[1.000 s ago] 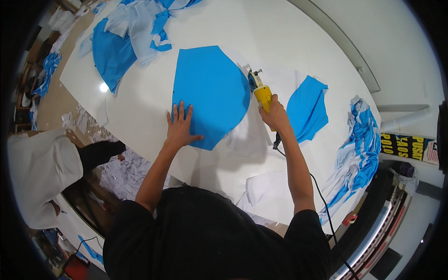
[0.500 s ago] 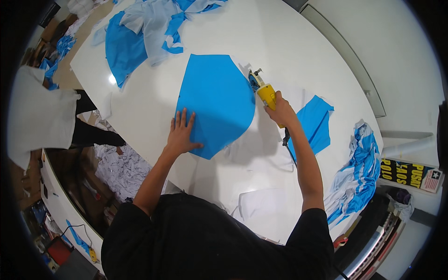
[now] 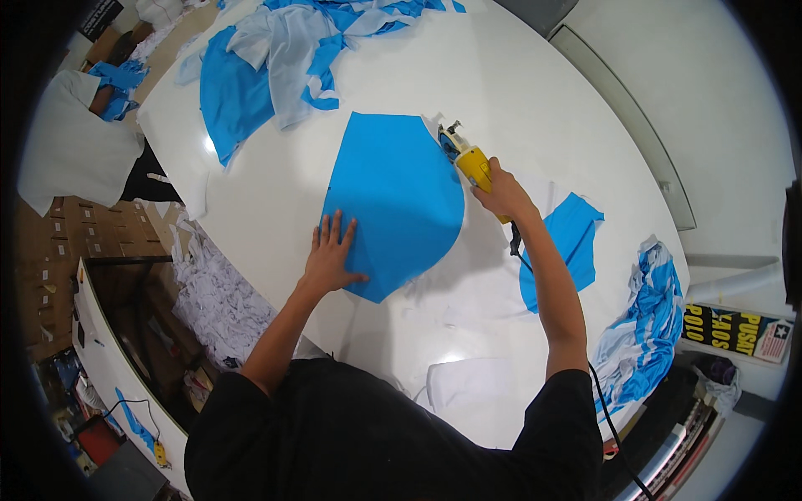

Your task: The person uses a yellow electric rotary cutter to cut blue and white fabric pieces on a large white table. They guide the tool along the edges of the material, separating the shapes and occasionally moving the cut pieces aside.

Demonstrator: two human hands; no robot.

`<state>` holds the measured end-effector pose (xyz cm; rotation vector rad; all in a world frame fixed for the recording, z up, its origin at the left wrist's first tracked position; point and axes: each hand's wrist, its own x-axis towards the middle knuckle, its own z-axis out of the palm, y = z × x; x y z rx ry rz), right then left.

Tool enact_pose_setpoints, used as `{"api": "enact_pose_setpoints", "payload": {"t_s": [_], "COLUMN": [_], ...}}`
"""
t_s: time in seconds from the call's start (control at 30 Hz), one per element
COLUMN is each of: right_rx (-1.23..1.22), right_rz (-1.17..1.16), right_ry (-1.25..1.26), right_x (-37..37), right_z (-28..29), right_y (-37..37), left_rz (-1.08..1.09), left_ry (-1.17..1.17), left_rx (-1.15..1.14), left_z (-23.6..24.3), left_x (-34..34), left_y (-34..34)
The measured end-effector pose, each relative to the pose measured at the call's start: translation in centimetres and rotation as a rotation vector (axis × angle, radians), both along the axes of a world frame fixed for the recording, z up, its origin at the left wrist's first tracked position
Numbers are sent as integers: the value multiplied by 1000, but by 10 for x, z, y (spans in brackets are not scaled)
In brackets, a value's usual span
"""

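Note:
A blue fabric panel [image 3: 393,200] with a rounded right side lies flat on the white table. My left hand [image 3: 332,255] rests on its lower left edge, fingers spread and pressing flat. In my right hand [image 3: 505,192] is a yellow electric rotary cutter [image 3: 474,167], fingers wrapped around its body. The cutter's blade head meets the panel's upper right edge, near the far corner. Its black cord trails back beneath my right forearm. Just right of that forearm lies a smaller blue fabric piece [image 3: 576,234], partly covered by the arm.
Blue and white fabric is heaped at the far left [image 3: 280,63] and along the right edge [image 3: 643,317]. White cloth [image 3: 468,384] lies close to my body. Beyond the table's left edge stands a person in a light shirt [image 3: 75,150], beside a scrap pile [image 3: 217,292].
The cutter has slid farther up the panel's right edge toward its far corner. My left hand stays on the panel. The person at left has shifted, and the whole view has moved slightly.

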<state>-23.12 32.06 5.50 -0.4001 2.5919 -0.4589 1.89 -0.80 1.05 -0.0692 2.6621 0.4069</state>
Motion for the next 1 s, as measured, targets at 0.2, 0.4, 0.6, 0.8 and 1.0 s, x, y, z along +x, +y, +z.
{"api": "enact_pose_setpoints", "payload": {"t_s": [0.2,0.4,0.6,0.8,1.0], "right_rx": [9,34,28,17,-39], "right_rz": [2,-7,-23,-12,-118], "right_ry": [1,-20,-11,6,187], "right_x": [-17,-29,-43,-54,-62], "right_z": [2,8,-1,5,-14], "right_y": [-20,-45,-60,-81,-92], "left_rz": [-4,-6,4,-2,-143], "left_ry": [14,0,2,25,-137], "left_rx": [11,9,32,21,-175], "left_z": [-4,-4,-4,-11,26], "left_x": [-1,0,2,3,-7], "left_y": [-3,-4,-3,-4,-61]}}
